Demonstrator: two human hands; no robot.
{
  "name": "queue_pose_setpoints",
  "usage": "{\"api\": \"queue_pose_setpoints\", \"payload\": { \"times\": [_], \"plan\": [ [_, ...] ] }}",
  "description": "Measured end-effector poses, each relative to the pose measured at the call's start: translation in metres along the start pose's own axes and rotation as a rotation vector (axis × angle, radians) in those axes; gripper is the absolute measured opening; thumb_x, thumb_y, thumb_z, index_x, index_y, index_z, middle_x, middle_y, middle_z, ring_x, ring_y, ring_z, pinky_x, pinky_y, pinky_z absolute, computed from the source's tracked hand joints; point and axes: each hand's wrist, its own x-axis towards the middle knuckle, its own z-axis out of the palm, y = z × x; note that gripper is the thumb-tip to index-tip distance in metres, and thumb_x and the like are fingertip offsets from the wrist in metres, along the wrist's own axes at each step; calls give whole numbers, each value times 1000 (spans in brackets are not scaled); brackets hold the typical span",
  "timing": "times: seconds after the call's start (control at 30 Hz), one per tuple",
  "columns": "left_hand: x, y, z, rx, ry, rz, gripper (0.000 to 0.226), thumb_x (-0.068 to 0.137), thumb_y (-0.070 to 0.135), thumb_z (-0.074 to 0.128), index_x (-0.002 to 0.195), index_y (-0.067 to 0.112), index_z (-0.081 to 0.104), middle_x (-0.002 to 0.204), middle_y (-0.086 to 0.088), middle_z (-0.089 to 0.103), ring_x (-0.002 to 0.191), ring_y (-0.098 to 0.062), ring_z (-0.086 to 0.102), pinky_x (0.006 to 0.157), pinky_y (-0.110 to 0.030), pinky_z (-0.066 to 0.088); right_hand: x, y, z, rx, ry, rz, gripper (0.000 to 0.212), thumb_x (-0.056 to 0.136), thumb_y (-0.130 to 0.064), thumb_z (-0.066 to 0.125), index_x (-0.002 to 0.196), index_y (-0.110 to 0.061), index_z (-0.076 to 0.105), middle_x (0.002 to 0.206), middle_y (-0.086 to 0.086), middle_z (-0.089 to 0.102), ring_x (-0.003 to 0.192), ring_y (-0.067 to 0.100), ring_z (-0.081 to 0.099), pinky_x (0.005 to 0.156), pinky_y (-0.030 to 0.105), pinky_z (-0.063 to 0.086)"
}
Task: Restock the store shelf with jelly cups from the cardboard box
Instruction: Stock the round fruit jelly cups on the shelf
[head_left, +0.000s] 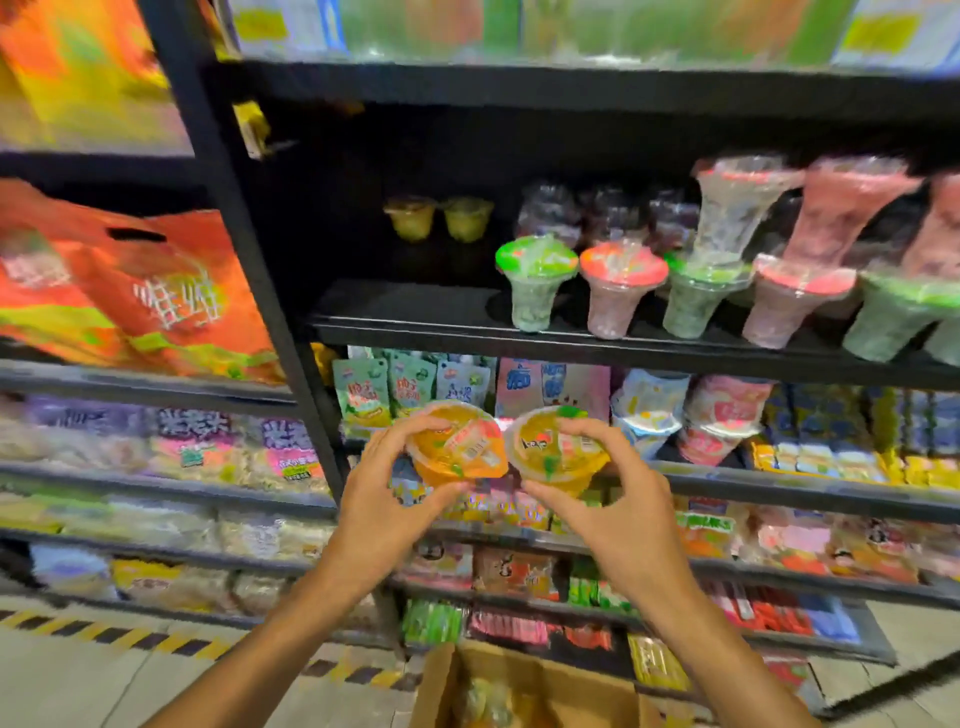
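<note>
Jelly cups lie in the open cardboard box (524, 691) at the bottom edge of the view, on the floor in front of the shelving; their outlines are blurred. Above the box, both arms are raised side by side. The left hand (384, 499) grips one orange jelly cup (460, 449) from the side, thumb under its lower rim and fingers (410, 431) curled over its upper rim. The right hand (608, 499) grips a second orange jelly cup (556, 447) in the same manner, thumb below and fingers over the top. Both cups are tilted with their sealed lids facing the camera, and they sit just beside each other, edges near or touching; which cannot be told. Behind the hands, lower shelves carry packaged snacks. Farther back and higher, the black shelf (415, 306) has a bare left portion. Two yellow jelly cups (439, 218) stand at its rear. To their right stand rows of flared cups with green and pink lids (623, 286).
</note>
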Motion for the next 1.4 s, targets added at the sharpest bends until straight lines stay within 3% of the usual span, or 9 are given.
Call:
{"api": "queue_pose_setpoints", "payload": {
  "times": [0.27, 0.6, 0.73, 0.83, 0.9, 1.03, 1.1, 1.23, 1.4],
  "plan": [
    [46, 18, -71, -15, 173, 32, 54, 82, 35, 79, 132, 30, 57, 131, 10, 58, 124, -16, 56, 101, -47, 49, 57, -70, 44, 130, -19, -191, 50, 70, -28, 91, 113, -33, 66, 109, -22, 72, 102, -1, 68, 83, 8, 47],
    [134, -12, -117, -140, 150, 113, 44, 90, 23, 74, 126, 36, 53, 125, 18, 58, 122, -11, 57, 102, -44, 50, 106, -98, 132, 253, 250, -178, 51, 75, -30, 89, 120, -35, 66, 127, -12, 66, 122, 12, 62, 101, 43, 54],
    [178, -25, -102, -159, 148, 129, 44, 92, 21, 72, 130, 28, 52, 133, 7, 51, 125, -7, 54, 102, -28, 50, 132, -106, 152, 251, 341, -155, 48, 77, -29, 88, 119, -32, 65, 126, -12, 64, 122, 11, 61, 100, 41, 54],
    [198, -26, -91, -148, 175, 104, 41, 93, 16, 69, 130, 19, 51, 134, 0, 48, 118, -2, 51, 92, -5, 42, 156, -105, 161, 181, 412, -116, 47, 77, -33, 88, 118, -33, 65, 126, -16, 61, 121, 5, 59, 100, 34, 54],
    [210, -27, -87, -128, 198, 66, 41, 94, 14, 68, 131, 16, 50, 134, 0, 45, 111, 0, 49, 85, 1, 38, 173, -103, 166, 147, 434, -76, 47, 77, -33, 88, 118, -31, 64, 125, -15, 59, 118, 0, 57, 98, 24, 52],
    [236, -27, -82, -120, 208, -33, 43, 95, 19, 67, 133, 18, 47, 127, 5, 42, 114, -7, 47, 87, -8, 39, 209, -101, 172, 74, 456, -35, 43, 81, -34, 85, 117, -28, 62, 123, -10, 57, 111, -1, 57, 86, 6, 44],
    [245, -26, -80, -90, 191, -117, 42, 98, 19, 64, 135, 16, 45, 124, 4, 39, 113, -9, 44, 93, -19, 37, 228, -96, 172, -9, 427, 17, 45, 82, -35, 83, 119, -23, 60, 120, -4, 55, 110, 8, 58, 82, 9, 44],
    [253, -37, -75, 64, 76, -270, 39, 102, 21, 56, 137, 8, 45, 137, -12, 43, 125, -25, 49, 97, -30, 41, 249, -83, 170, -140, 327, 209, 59, 84, -37, 81, 131, -13, 53, 128, 9, 51, 120, 23, 53, 93, 28, 44],
    [252, -47, -76, 253, -41, -259, 40, 102, 30, 55, 135, 11, 44, 140, -15, 34, 129, -30, 43, 96, -34, 43, 246, -77, 166, -251, 233, 232, 71, 81, -47, 81, 133, -11, 47, 132, 10, 42, 123, 26, 51, 93, 28, 46]
  ]
}}
